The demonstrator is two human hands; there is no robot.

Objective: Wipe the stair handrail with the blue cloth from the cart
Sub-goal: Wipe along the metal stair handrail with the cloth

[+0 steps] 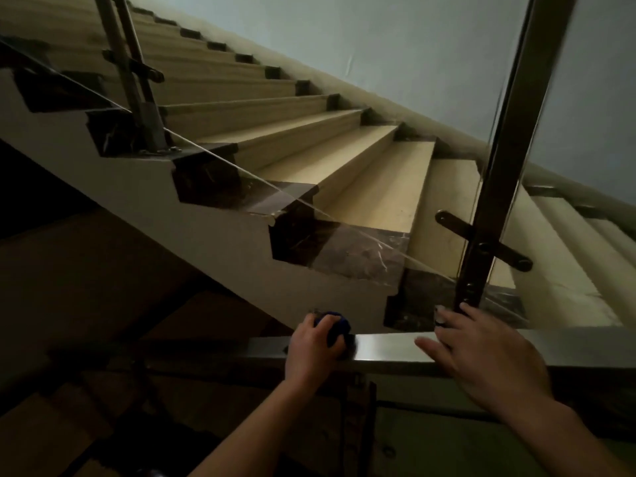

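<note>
A flat metal handrail (389, 349) runs across the lower part of the view. My left hand (311, 349) presses a bunched blue cloth (335, 325) onto the rail's top; only a small part of the cloth shows past my fingers. My right hand (485, 352) rests flat on the same rail to the right, fingers spread, holding nothing. Its fingertips lie at the foot of an upright metal post (495, 187).
Beyond the rail a flight of beige steps (344, 166) with dark marble edges climbs to the upper left, behind a glass panel. A second post (134, 80) stands at the upper left. A lower flight drops away in shadow at the bottom left.
</note>
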